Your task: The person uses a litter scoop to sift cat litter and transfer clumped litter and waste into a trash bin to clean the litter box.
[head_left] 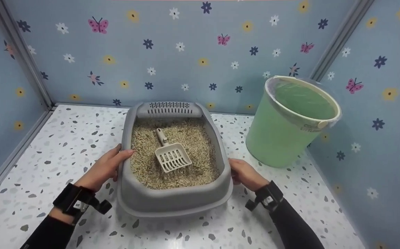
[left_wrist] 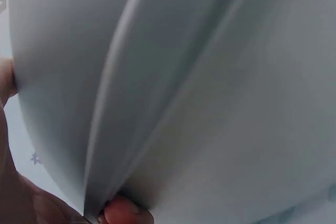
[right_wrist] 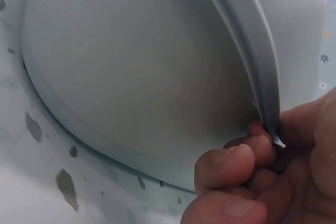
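small booth, metal-framed floral panels (head_left: 177, 57)

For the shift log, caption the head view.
Left hand and right hand grip the litter box; a scoop rests on litter.

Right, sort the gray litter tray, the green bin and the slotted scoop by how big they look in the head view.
Largest to smallest:
1. Gray litter tray
2. Green bin
3. Slotted scoop, clearly the smallest

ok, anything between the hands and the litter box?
Nothing visible. The left hand and right hand grip the litter box directly at its sides; the scoop lies inside on the litter, and the green bin stands apart beyond the right hand.
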Tool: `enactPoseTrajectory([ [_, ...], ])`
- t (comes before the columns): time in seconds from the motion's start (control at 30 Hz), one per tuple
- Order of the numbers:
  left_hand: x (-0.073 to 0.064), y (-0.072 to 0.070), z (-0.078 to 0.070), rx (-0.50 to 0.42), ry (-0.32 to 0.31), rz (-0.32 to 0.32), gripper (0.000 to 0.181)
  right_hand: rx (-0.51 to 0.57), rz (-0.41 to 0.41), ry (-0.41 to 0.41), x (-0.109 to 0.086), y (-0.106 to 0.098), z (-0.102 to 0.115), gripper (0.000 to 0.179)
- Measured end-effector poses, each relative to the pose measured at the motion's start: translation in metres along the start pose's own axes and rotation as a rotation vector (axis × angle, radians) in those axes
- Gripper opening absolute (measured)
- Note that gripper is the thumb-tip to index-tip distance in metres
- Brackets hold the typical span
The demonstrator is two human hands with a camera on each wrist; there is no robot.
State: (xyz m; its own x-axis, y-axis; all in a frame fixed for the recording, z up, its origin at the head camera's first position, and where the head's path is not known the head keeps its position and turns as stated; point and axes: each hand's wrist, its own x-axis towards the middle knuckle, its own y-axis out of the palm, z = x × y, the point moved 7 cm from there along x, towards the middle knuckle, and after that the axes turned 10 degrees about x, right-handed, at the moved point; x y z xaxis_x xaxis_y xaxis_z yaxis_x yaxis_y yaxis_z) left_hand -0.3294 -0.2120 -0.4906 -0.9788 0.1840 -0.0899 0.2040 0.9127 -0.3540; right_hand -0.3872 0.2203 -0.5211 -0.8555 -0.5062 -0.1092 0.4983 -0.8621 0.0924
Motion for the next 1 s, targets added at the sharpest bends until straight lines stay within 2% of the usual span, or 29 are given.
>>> enactPoseTrajectory([
  [0.07, -0.003, -0.002, 0.003, 0.001, -0.009, 0.008, 0.095, 0.0, -0.006, 0.004, -0.004, 0.003, -0.004, 0.037],
  [0.27, -0.01, -0.001, 0.004, -0.02, 0.034, 0.034, 0.083, -0.008, 0.016, 0.011, -0.018, 0.012, -0.008, 0.036],
  [0.37, -0.01, 0.001, 0.003, -0.022, 0.044, 0.036, 0.082, -0.062, 0.019, 0.032, -0.02, 0.011, -0.003, 0.036],
  [0.43, -0.008, 0.001, 0.002, -0.024, 0.051, 0.038, 0.083, -0.178, 0.016, 0.055, -0.019, 0.007, 0.007, 0.037],
  [0.5, -0.006, 0.002, 0.001, -0.03, 0.055, 0.043, 0.083, -0.346, -0.011, 0.051, -0.015, 0.0, 0.026, 0.038],
  [0.6, -0.004, -0.001, 0.0, -0.034, 0.057, 0.046, 0.081, -0.578, -0.094, -0.016, -0.002, -0.01, 0.068, 0.037],
  [0.67, -0.003, -0.002, -0.001, -0.034, 0.057, 0.05, 0.08, -0.662, -0.149, -0.077, 0.009, -0.009, 0.101, 0.035],
  [0.73, -0.003, -0.002, -0.001, -0.033, 0.05, 0.055, 0.081, -0.718, -0.148, -0.134, 0.022, 0.002, 0.133, 0.033],
  [0.83, -0.002, -0.002, 0.001, -0.031, 0.031, 0.057, 0.083, -0.809, -0.069, -0.192, 0.043, 0.032, 0.17, 0.029],
  [0.9, -0.003, -0.001, 0.003, -0.019, 0.009, 0.047, 0.086, -0.897, -0.009, -0.235, 0.058, 0.056, 0.185, 0.025],
  [1.0, -0.006, 0.0, 0.005, -0.009, -0.004, 0.03, 0.089, -1.062, 0.097, -0.297, 0.083, 0.097, 0.193, 0.022],
])
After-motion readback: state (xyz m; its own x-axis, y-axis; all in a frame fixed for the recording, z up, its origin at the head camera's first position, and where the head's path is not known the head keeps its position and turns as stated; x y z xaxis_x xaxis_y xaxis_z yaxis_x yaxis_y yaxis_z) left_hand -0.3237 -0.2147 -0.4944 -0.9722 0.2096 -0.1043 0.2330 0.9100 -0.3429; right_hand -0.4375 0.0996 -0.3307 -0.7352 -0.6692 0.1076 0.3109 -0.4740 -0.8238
